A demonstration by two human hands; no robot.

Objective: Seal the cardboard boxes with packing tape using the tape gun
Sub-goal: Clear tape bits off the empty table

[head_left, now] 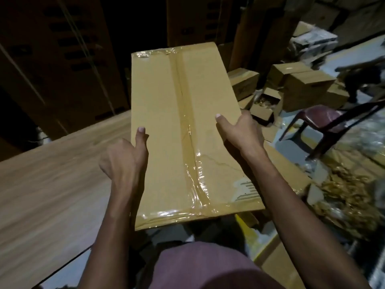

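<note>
Head: hands [183, 147] on box [166, 122] edges

We see two bare forearms, sleeveless and without gloves, rings or watch, our left hand [123, 159] and right hand [241, 132] with short pale nails, above a mauve garment [200, 268].

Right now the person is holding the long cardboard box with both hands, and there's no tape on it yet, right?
Not quite. Both hands do hold it: the left hand and right hand grip the sides of the long cardboard box. But it is already taped. The head view shows shiny clear tape down the middle seam and across both ends.
</note>
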